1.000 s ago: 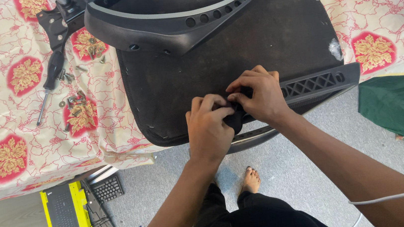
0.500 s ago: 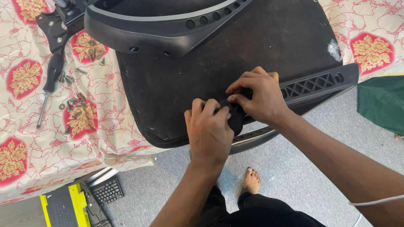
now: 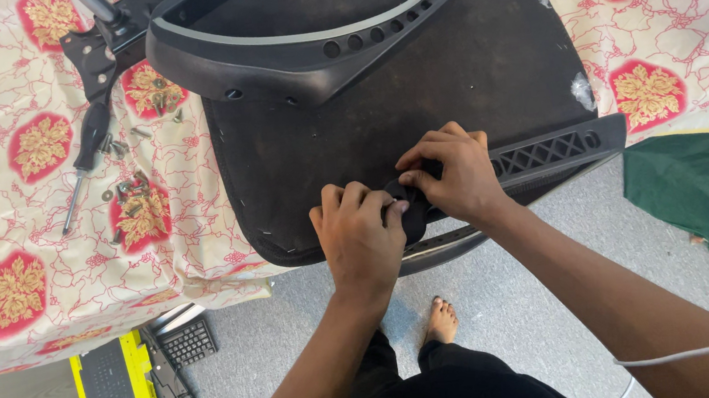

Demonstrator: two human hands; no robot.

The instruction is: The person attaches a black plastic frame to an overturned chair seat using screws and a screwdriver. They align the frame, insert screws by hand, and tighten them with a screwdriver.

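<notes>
Nearest, a bare foot [image 3: 443, 321] stood on the grey floor [image 3: 514, 296]. Above it, the left hand [image 3: 363, 237] and right hand [image 3: 453, 175] met at the near edge of the black chair seat [image 3: 380, 108], both pinching a fold of black fabric [image 3: 412, 206]. Farther left, a screwdriver [image 3: 83, 162] and loose screws [image 3: 130, 192] lay on the floral cloth [image 3: 18, 252].
</notes>
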